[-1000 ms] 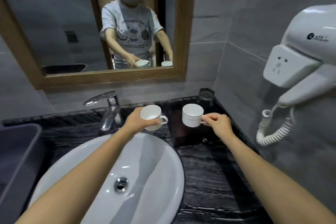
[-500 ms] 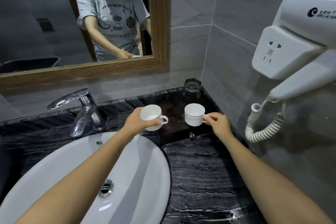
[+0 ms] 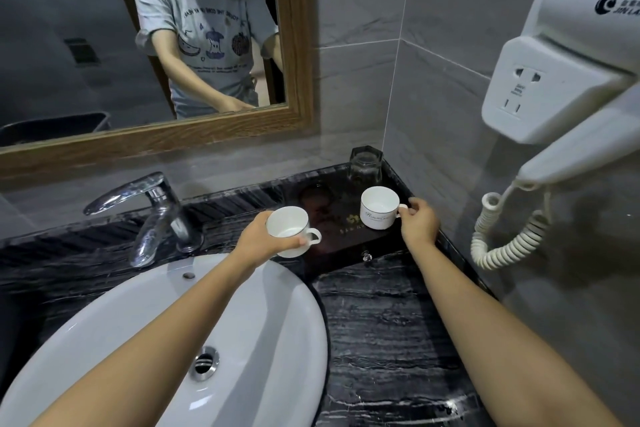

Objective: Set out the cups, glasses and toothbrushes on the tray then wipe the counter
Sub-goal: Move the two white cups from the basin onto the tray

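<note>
Early stage, by my read; two white cups in hand, one clear glass [image 3: 365,165] already upside down at the tray's back right corner, a second glass [image 3: 313,192] seems to sit at back left but it is dark and hard to confirm; no toothbrushes visible anywhere; wipe not started, no cloth in sight.

Tray [image 3: 346,250] is the dark glossy slab on the black marble desk [image 3: 388,322], right of the white basin [image 3: 242,340], tucked into the wall corner.

Right hand [image 3: 417,224]: arm reaches forward along the wall side; grip is thumb and forefinger pinching the handle of the right cup [image 3: 379,207]; cup upright, mouth up, over the right part of the tray, at or just above the surface, contact unclear.

Left hand [image 3: 263,236]: arm crosses over the basin rim; grip wraps the body of the left cup [image 3: 289,230], fingers under and around it, handle pointing right and free; cup tilted toward the camera, held over the tray's left front edge, clearly not set down.

Left to do: land both cups, toothbrushes, then wipe the desk.

Off-task: faucet [image 3: 152,215], wall hair dryer [image 3: 571,62] with coiled cord, mirror [image 3: 138,45].
</note>
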